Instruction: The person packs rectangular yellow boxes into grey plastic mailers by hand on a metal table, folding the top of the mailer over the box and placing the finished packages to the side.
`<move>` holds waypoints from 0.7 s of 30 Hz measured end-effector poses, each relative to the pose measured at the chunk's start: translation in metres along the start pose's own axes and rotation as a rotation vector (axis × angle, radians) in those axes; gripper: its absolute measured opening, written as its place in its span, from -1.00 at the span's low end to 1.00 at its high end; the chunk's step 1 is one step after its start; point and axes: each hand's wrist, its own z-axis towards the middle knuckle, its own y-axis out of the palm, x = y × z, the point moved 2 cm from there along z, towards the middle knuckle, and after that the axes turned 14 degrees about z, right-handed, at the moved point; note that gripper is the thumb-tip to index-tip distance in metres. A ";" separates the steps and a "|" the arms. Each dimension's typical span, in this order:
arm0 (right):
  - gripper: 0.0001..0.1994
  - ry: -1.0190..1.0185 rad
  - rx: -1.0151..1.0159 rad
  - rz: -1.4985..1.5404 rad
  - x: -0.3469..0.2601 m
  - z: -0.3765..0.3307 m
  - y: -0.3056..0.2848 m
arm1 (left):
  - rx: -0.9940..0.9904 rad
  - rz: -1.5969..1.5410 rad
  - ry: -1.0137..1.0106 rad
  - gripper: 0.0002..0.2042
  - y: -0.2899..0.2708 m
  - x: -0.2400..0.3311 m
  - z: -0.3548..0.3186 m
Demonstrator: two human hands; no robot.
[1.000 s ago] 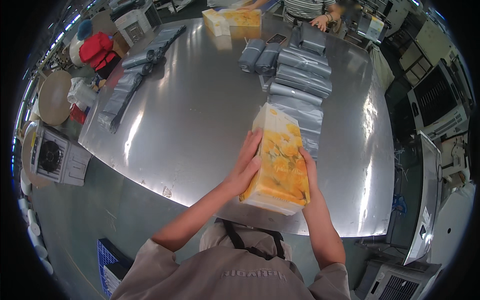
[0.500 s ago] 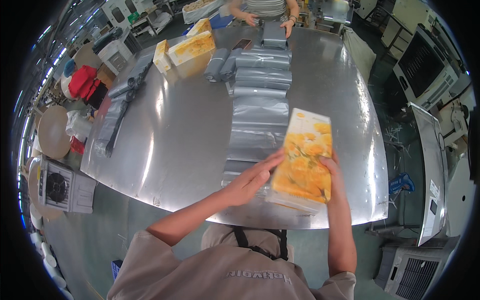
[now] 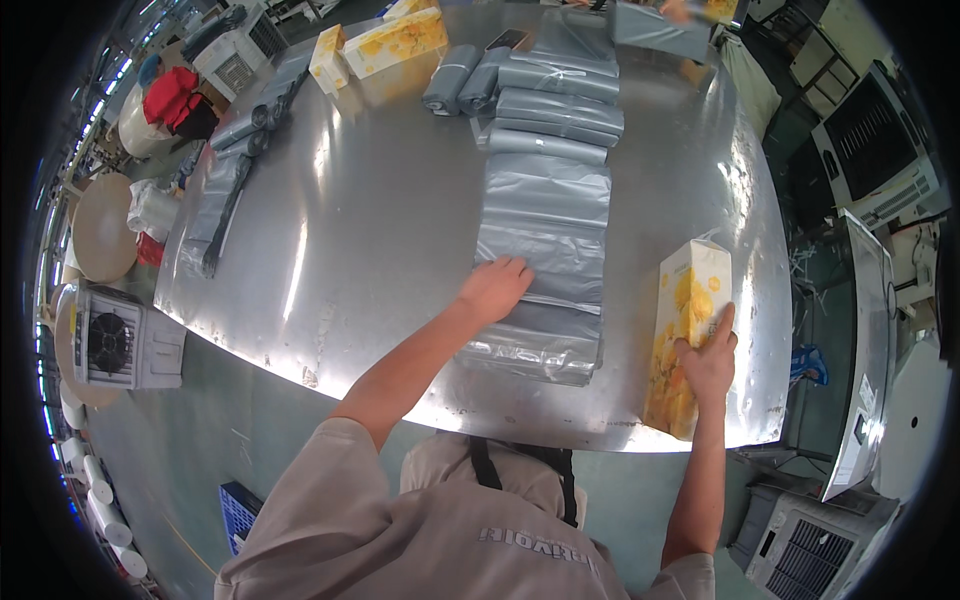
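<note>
A long line of folded grey plastic bags (image 3: 548, 190) lies down the middle of the metal table, partly overlapping. My left hand (image 3: 497, 288) is at the left edge of the nearer bags, fingers bent and closed on the film; its thumb is hidden. To the right of the bags, a white carton with yellow flowers (image 3: 690, 290) rests lengthwise on the table. My right hand (image 3: 708, 362) grips this carton from above near its middle, thumb on the left side and fingers on the right.
More flowered cartons (image 3: 395, 45) stand at the far left of the metal table (image 3: 380, 220). Grey rolls (image 3: 452, 80) and a phone (image 3: 508, 40) lie beside the bags. Other grey bundles (image 3: 225, 185) line the left edge. A co-worker's hand (image 3: 677, 10) is over a grey bag at the far edge.
The carton, earlier tilted between both hands over the bags, now sits on the table further right. My left hand has left it and moved up onto the bags.
</note>
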 end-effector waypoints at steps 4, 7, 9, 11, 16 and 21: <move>-0.04 -0.010 -0.046 0.112 0.009 0.004 -0.005 | -0.008 -0.034 -0.019 -0.82 0.005 -0.015 0.007; -0.07 0.050 -0.190 0.685 0.017 0.001 -0.004 | 0.114 -0.266 -0.090 -0.87 -0.001 -0.026 0.004; -0.11 0.177 -0.246 0.926 0.020 -0.002 0.002 | 0.029 -0.244 0.088 -0.85 -0.014 -0.025 -0.006; -0.13 0.238 -0.259 1.073 0.029 -0.006 0.018 | 0.019 -0.246 0.182 -0.80 -0.014 -0.023 -0.012; -0.24 0.346 -0.320 1.226 0.036 -0.011 0.032 | 0.408 -0.190 -0.065 -0.69 -0.003 -0.025 0.007; -0.27 0.338 -0.329 1.240 0.037 -0.010 0.036 | -0.176 -0.117 -0.246 -0.61 0.000 -0.035 0.059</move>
